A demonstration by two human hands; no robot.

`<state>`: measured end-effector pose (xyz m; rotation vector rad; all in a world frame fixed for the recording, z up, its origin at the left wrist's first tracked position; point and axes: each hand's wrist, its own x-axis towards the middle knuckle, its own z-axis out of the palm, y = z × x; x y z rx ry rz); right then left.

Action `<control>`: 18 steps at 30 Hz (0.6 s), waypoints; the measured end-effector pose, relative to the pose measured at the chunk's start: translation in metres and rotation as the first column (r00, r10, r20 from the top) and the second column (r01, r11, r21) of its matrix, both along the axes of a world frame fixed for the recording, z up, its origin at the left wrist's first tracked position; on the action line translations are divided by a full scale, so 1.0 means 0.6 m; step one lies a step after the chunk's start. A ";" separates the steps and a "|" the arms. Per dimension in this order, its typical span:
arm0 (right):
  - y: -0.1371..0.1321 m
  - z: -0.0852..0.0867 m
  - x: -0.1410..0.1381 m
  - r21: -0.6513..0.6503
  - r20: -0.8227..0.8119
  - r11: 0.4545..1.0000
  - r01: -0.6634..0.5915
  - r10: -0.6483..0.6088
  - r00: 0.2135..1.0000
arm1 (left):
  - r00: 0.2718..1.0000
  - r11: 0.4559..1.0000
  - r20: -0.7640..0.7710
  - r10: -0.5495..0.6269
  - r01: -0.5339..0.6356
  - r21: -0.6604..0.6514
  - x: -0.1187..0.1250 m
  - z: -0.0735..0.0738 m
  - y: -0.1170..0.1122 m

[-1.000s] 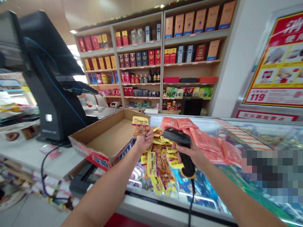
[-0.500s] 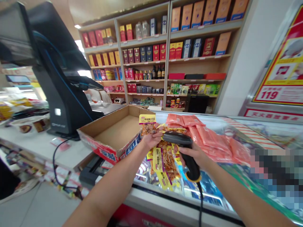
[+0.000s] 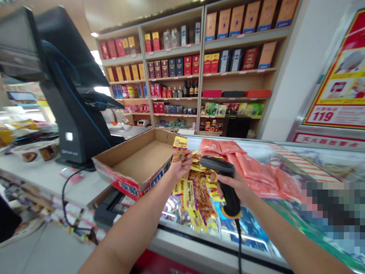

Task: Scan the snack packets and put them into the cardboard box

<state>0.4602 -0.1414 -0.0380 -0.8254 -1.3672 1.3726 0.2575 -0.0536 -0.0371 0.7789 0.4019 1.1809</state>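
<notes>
My left hand (image 3: 179, 168) is closed on a small yellow-topped snack packet (image 3: 180, 148), held upright just right of an empty cardboard box (image 3: 137, 161). My right hand (image 3: 232, 184) grips a black barcode scanner (image 3: 221, 179) with a yellow band at its base; the scanner's head sits close beside the packet. Below both hands lies a heap of like yellow snack packets (image 3: 196, 198) on the glass lid of a chest freezer (image 3: 256, 228).
Pink packets (image 3: 253, 167) are spread over the freezer lid to the right. A black till screen (image 3: 65, 87) stands on the white counter (image 3: 51, 177) at left, its cable hanging down. Shelves of boxed goods (image 3: 199, 68) fill the back wall. A red poster (image 3: 339, 87) hangs at right.
The view has swung slightly left. My left hand has tilted the packet a little toward the scanner, and both hands stay close together over the yellow heap.
</notes>
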 end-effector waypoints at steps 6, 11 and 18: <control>0.012 -0.006 0.014 0.009 0.047 1.000 0.009 -0.009 0.999 | 0.719 0.802 -0.357 0.597 -0.527 0.280 0.005 -0.014 0.021; 0.012 0.000 0.015 0.022 0.029 0.999 0.038 -0.039 0.999 | 0.533 0.707 -0.464 0.707 -0.517 0.482 0.017 -0.025 0.041; 0.022 -0.002 0.024 0.058 0.000 0.996 0.071 -0.071 0.998 | -0.114 0.473 -0.485 0.867 -0.117 0.873 0.023 0.008 -0.005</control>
